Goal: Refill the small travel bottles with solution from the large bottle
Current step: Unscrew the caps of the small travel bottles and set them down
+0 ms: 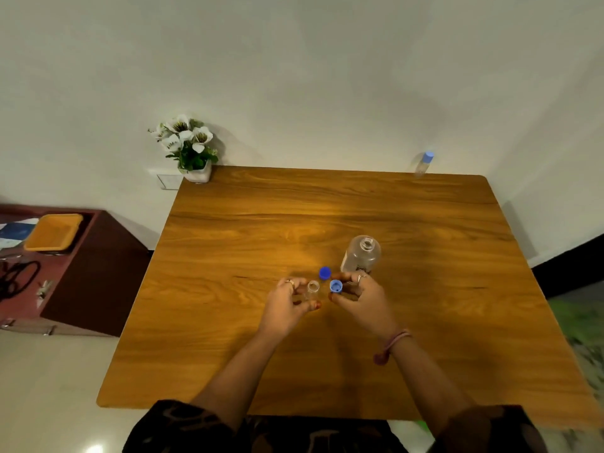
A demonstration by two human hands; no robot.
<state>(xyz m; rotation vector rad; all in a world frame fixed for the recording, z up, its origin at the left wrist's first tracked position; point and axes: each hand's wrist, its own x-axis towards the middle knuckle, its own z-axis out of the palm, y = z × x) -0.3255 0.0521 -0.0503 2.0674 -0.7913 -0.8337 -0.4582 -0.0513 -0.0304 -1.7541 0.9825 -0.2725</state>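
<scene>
left hand (285,305) fingers clamp a small open travel bottle (312,289) above the desk (425,322); right hand (362,300) fingers pinch its blue cap (335,286). the uncapped large bottle (362,255) stands just behind.

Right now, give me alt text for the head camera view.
Over a wooden table, the left hand holds a small clear uncapped travel bottle while the right hand holds a blue cap. Behind stand a large clear open bottle and another blue cap.
</scene>
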